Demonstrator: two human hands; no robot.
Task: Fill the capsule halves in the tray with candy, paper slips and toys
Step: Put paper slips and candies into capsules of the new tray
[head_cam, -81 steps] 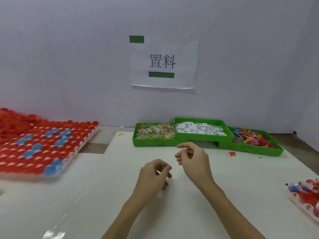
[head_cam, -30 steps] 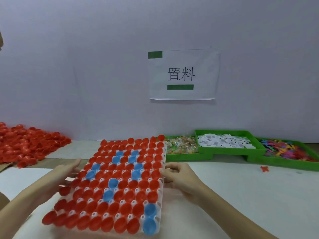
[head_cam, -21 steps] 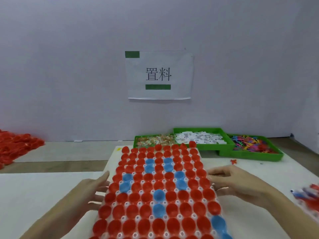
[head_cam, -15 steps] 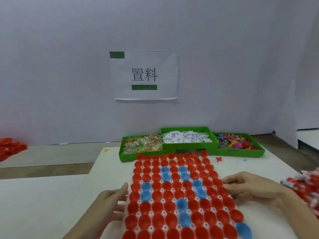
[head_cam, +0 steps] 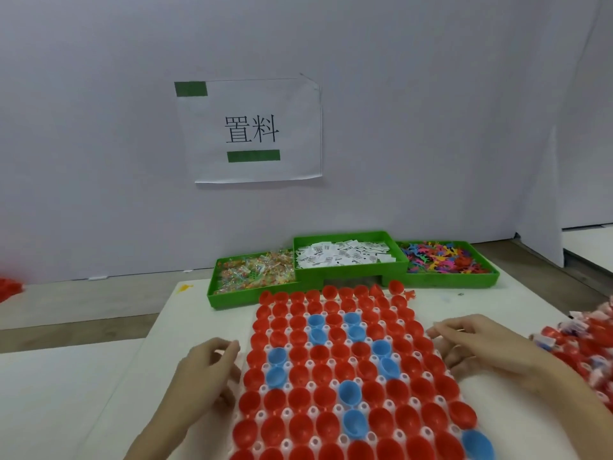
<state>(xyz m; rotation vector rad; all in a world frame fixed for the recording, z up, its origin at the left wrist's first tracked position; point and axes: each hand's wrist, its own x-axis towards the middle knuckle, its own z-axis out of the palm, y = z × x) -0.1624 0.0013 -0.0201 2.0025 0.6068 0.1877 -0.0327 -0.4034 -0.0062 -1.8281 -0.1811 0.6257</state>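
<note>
I see the tray (head_cam: pixel 335 408) flat on the white table (head_cam: pixel 99 376), centre-front, running off the bottom edge. It's a white grid w/ a capsule half in each well visible: mostly red capsule halves (head_cam: pixel 300 355), a few blue capsule halves (head_cam: pixel 349 393) scattered thru the middle and one at the near right corner. All cups I can make out are open side up, nothing in them.

Left hand (head_cam: pixel 202 370) sits at the tray's left edge, fingers loosely curled, tips at or just beside the rim; can't tell if it grips. Right hand (head_cam: pixel 477 346) is at the right edge, fingers spread and fairly straight, lying over the rim, not clamped on anything.

Just behind the tray, 3 green bins in a row, touching each other. Left bin (head_cam: pixel 232 302): wrapped candy (head_cam: pixel 253 270). Middle bin (head_cam: pixel 348 273), raised a bit: white paper slips (head_cam: pixel 345 257). Right bin (head_cam: pixel 464 280): small multicolour toys (head_cam: pixel 441 258). One red toy piece (head_cam: pixel 410 293) lies loose on the table by the tray's far right corner.

Far right edge: another batch of red capsules (head_cam: pixel 590 346), blurred. Far left: bit of a red pile (head_cam: pixel 8 287). On the wall, a paper sign (head_cam: pixel 252 131) w/ green tape.
</note>
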